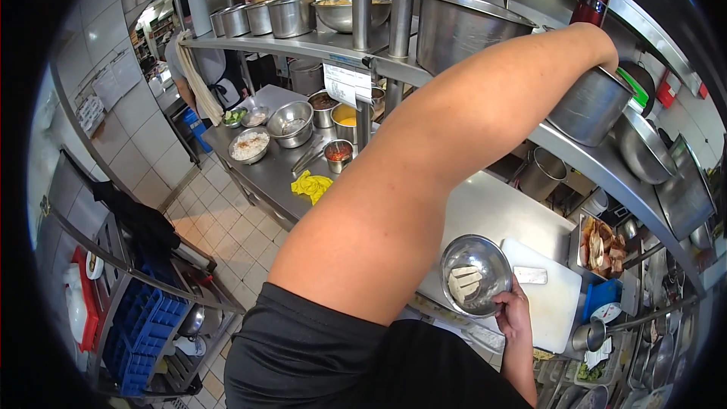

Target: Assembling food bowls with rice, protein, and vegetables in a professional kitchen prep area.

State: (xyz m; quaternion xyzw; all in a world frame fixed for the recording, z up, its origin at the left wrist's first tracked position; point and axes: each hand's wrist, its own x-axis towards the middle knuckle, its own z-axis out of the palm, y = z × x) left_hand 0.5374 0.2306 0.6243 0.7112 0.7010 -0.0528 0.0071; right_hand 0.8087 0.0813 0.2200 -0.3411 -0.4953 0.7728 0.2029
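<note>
My left arm stretches across the view to the upper shelf at the right. Its far end, at the wrist of my left hand (600,44), bends down at the rim of a metal pot (589,110); the fingers are hidden. Low in the middle, my right hand (516,307) grips the rim of a shiny metal bowl (497,261). Several pale slices (464,283) lie in that bowl. Beside it, a white cutting board (556,316) carries a flat, pale rectangular piece (530,276), whose kind I cannot make out.
The steel shelf (556,136) spans the right side, holding a large pot (462,30), a dark red flask (591,1) and bowls. A tray of meat (602,250) stands by the board. Food bowls and a yellow cloth (311,186) rest on the left counter. Blue crates (144,326) stand lower left.
</note>
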